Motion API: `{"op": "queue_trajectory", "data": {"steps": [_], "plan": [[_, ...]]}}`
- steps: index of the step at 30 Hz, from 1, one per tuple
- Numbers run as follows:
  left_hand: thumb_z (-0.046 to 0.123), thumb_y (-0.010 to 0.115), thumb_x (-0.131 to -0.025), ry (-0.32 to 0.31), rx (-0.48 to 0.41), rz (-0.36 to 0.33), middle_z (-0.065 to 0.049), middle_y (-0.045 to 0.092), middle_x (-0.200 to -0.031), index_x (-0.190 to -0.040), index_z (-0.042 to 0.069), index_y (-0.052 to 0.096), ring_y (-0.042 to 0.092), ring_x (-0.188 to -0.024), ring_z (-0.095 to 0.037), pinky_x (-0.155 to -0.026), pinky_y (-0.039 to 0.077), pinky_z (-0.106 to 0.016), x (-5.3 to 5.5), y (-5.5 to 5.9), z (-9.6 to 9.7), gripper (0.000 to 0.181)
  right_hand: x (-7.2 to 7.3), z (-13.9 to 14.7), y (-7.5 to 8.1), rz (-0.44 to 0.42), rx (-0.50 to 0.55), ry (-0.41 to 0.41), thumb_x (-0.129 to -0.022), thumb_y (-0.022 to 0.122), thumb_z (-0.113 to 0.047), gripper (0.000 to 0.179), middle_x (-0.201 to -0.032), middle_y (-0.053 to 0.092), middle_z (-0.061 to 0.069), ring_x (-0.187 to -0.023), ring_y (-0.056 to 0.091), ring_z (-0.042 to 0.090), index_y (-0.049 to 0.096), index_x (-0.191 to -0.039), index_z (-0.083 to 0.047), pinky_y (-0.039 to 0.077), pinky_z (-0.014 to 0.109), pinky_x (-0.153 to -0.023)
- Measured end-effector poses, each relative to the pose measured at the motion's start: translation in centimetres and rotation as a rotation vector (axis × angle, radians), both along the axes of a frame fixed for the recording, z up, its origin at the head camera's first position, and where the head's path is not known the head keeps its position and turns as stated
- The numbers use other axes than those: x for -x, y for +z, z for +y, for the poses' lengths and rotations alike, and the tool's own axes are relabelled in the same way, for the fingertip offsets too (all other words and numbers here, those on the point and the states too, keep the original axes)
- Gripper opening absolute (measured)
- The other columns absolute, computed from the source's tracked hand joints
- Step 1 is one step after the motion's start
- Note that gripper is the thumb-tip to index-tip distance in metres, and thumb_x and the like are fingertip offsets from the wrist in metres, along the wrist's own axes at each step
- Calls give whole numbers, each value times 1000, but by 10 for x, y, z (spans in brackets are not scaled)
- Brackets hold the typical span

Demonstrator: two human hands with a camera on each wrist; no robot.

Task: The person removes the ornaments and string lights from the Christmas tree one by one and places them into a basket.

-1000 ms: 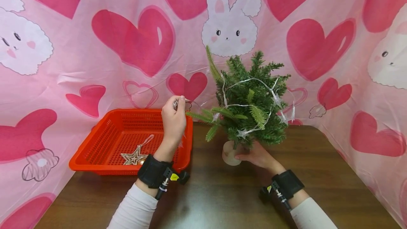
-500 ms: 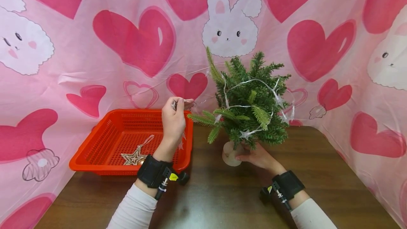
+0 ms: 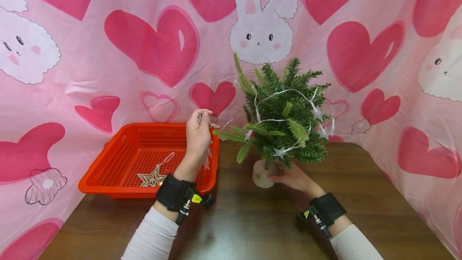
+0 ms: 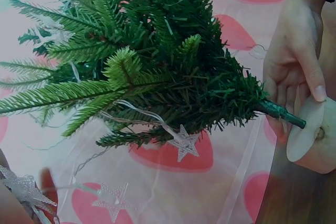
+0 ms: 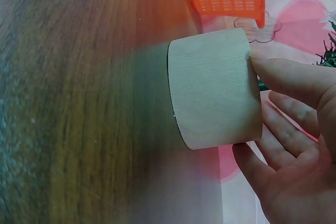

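A small artificial Christmas tree [image 3: 278, 119] stands on a round pale wooden base [image 3: 260, 177], with clear star string lights [image 3: 279, 152] looped over its branches. My right hand [image 3: 294, 176] grips that base, thumb on its upper edge and fingers around the side, as the right wrist view also shows. To the left of the tree, my left hand [image 3: 198, 137] is raised over the basket's right end and holds the loose part of the string lights. In the left wrist view one clear star [image 4: 26, 187] lies against this hand, and another star [image 4: 111, 199] dangles beside it.
An orange plastic basket [image 3: 108, 171] sits on the left of the brown wooden table [image 3: 245, 228]. Inside it are a woven star ornament [image 3: 153, 177] and a golden ball, mostly hidden by the left wrist. A pink heart-and-rabbit cloth [image 3: 151, 51] hangs behind the table and along its sides.
My left hand has shifted slightly right, its fingertips spreading a little around the lights. A clear strip that showed at its fingertips half a second ago has slipped from view. My right hand stays put.
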State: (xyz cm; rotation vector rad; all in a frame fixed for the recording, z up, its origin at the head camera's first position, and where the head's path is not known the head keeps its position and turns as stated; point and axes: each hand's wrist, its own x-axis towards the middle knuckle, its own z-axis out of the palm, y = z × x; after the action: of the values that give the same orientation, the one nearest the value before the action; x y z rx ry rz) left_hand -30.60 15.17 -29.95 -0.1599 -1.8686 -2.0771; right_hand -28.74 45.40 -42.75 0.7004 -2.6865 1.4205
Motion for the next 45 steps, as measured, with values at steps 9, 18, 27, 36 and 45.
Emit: {"op": "queue_trajectory", "data": {"steps": [9,18,27,36,45], "plan": [[16,59,-98,-63,132,-43,-1,46,-78,-114,2,66,39,-67,-11,-58,34,-21,1,-3,2,22,-7,3,5,-172,-98,-70,-90,72,-29,86,-157,33,25,-139,42,45,22,-156,-8,39,59,-109],[27,68,-92,-23,514,-81,-6,57,-89,-125,10,65,44,-68,-15,-61,40,-24,-3,-2,0,37,-9,0,9,-208,-182,-113,-91,70,-29,68,-141,52,28,-130,50,45,42,-143,5,45,56,-103],[33,67,-93,-41,663,-60,1,52,-72,-113,14,72,26,-54,-15,-54,28,-30,-5,-7,-2,27,-10,0,3,-57,-48,19,-87,71,-2,53,-138,48,34,-124,53,52,46,-132,10,52,50,-97],[31,73,-89,-1,793,-25,-6,68,-84,-105,16,76,45,-65,-17,-61,36,-31,-7,-9,-2,23,-11,-5,-4,223,-232,-93,-74,87,-25,58,-126,65,16,-119,60,31,59,-119,-3,51,44,-96],[32,61,-97,26,841,27,-5,65,-84,-96,16,75,51,-73,-22,-60,38,-33,-7,-10,1,21,-13,-6,-2,24,-145,-49,-81,82,-24,70,-125,63,27,-114,64,40,47,-133,7,56,42,-88]]}}
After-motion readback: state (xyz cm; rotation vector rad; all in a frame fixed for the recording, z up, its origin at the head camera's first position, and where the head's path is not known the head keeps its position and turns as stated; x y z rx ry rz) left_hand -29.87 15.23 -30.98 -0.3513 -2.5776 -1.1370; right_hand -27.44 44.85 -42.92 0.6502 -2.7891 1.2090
